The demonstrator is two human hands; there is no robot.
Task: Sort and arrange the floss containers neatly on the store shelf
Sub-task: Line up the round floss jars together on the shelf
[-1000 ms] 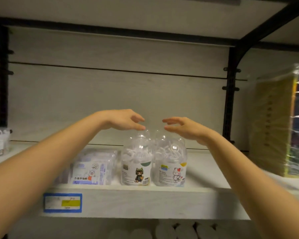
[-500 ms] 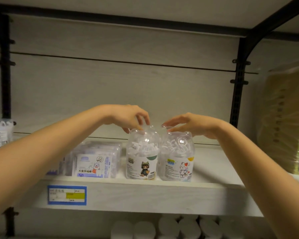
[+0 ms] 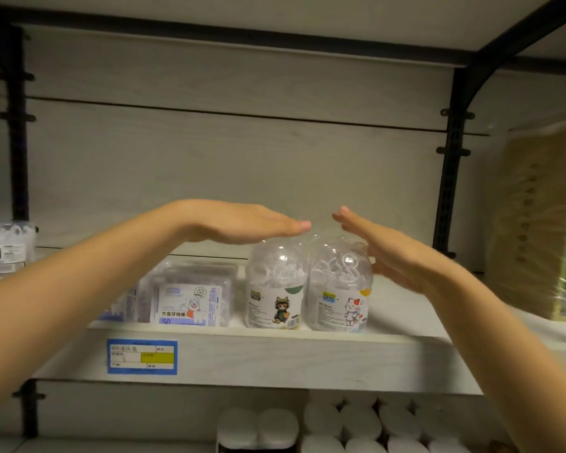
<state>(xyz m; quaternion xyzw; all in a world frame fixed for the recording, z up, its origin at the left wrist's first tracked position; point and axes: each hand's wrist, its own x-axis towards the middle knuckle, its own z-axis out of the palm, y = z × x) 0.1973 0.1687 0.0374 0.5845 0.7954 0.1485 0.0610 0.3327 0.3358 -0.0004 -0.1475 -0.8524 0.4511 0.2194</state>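
Fingers [image 3: 288, 225] of the left hand [image 3: 239, 222] lie straight and pressed together, palm down, flat across the domed top of the left jar [image 3: 275, 286]; they close on nothing. The right hand [image 3: 392, 253] is likewise flat and open, its fingers [image 3: 347, 220] slanting up along the right flank and shoulder of the right jar [image 3: 339, 289], touching or very nearly touching it, and it grips nothing either. Whether the left palm actually bears on the dome or hovers just above it, I cannot tell.

Both clear jars of floss picks stand upright at the front edge of the shelf [image 3: 275, 358], side by side and touching or almost so, cartoon labels facing outward. Just left of them sits a square box of floss [image 3: 190, 297], also label-forward, with more boxes of the same sort blurred behind and beside it. A blue price tag [image 3: 142, 356] is stuck on the shelf edge below the box.

Judging by the flat palms, the hands act as guides rather than grips: one steadies the jars from above so they will not tip, the other squares them from the side toward the box, closing the row. The pair looks nearly settled; only a small nudge toward the box seems left.
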